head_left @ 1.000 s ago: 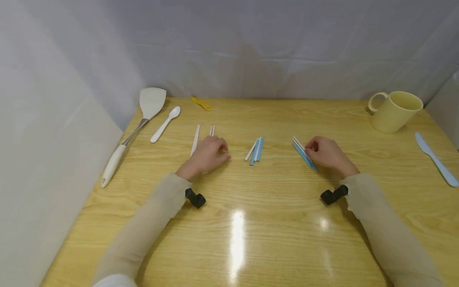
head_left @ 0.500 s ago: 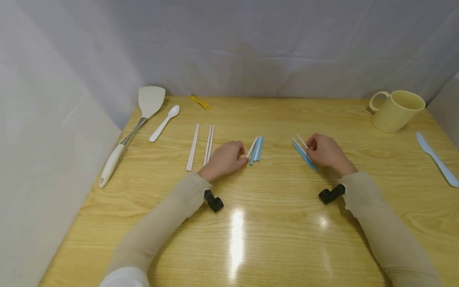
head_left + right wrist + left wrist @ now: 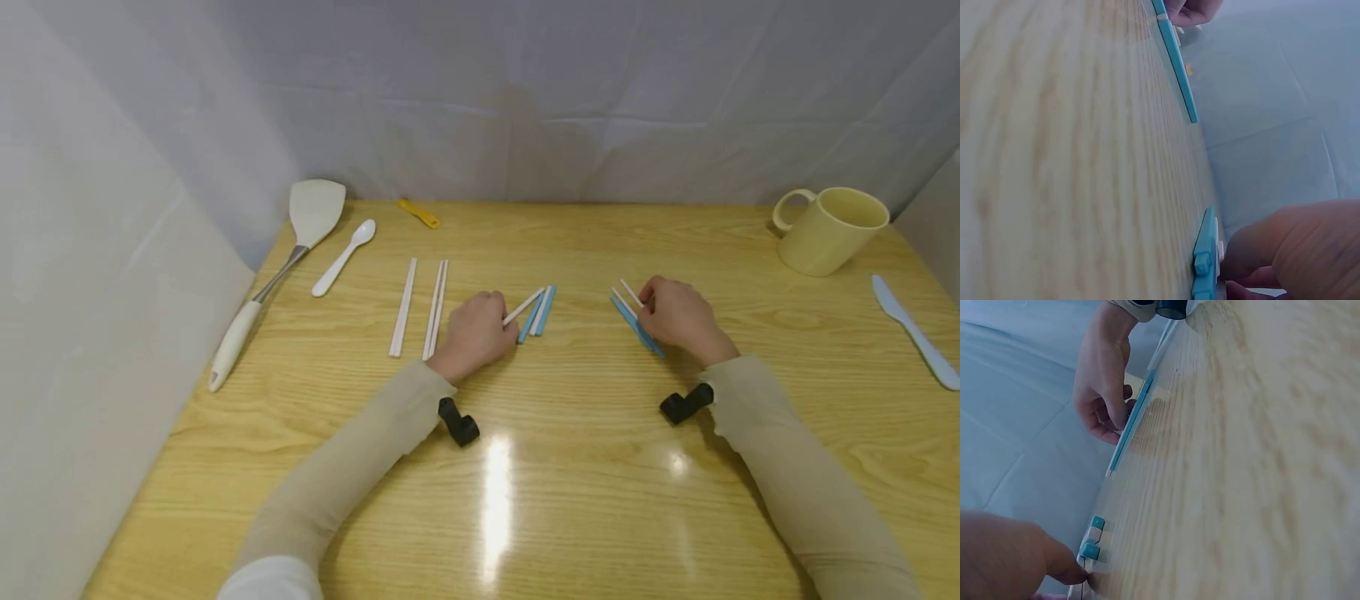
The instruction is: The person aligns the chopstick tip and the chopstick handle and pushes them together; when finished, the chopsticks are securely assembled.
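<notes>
**Both hands pinch white sticks; neighbours could get dragged along**

Wooden table [image 3: 592,508] sits under both grips. It looks smooth, so a bumped stick would probably skid.

Right hand [image 3: 678,313]: narrow pinch, holding the raised white stick [image 3: 631,291]. Left hand [image 3: 478,331]: fingers curled on the near end of the crossing white stick [image 3: 523,307]; exact fingertip contact hidden.

Just left of the right pinch: blue sticks [image 3: 634,323], with the second white stick [image 3: 622,300] between. Tight gap, so a sweeping fingertip could pull the wrong piece.

Just right of the left grip: left blue stick [image 3: 530,320], middle white stick [image 3: 540,312], right blue stick [image 3: 547,311]. Crossing stick's far end overlaps the left blue one's; a twist there could knock it askew. End-only hold means the free tip may swing.

Axes: crossing white stick points away and right from the left grip, flatter than its three neighbours. Raised white stick points away and left from the right pinch, roughly parallel to the blue ones.
</notes>
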`<state>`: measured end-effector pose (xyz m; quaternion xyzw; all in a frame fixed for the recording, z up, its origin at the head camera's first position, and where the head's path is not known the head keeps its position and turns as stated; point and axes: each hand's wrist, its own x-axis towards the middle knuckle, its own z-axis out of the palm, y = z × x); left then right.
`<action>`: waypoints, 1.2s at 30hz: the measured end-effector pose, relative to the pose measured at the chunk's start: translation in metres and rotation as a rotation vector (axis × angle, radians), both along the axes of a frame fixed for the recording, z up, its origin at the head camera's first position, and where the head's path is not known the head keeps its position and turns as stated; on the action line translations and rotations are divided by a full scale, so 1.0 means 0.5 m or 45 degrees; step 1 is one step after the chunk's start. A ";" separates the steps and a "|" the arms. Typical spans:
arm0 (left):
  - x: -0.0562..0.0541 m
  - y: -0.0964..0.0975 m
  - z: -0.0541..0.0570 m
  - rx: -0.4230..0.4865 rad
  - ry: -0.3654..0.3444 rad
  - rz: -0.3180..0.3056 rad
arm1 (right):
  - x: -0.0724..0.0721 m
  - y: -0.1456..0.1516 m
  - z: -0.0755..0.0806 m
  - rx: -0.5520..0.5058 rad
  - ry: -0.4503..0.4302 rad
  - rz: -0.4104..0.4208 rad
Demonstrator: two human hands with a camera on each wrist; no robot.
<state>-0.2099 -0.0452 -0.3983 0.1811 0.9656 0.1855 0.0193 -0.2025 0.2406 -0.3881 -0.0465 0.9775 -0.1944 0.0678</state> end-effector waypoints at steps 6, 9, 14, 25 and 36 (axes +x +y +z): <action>-0.006 -0.004 -0.010 0.071 0.008 0.031 | -0.004 0.010 -0.009 -0.085 0.046 0.039; -0.010 -0.006 -0.016 0.136 -0.005 0.044 | -0.007 0.019 -0.016 -0.138 0.089 0.059; -0.015 -0.011 -0.024 0.285 -0.024 0.061 | -0.012 0.030 -0.025 -0.194 0.128 0.075; -0.004 -0.001 -0.021 0.815 -0.249 -0.033 | -0.005 0.025 -0.011 -0.379 0.156 0.056; 0.028 0.026 -0.011 0.894 -0.422 -0.135 | 0.016 -0.008 0.037 -0.659 0.205 0.034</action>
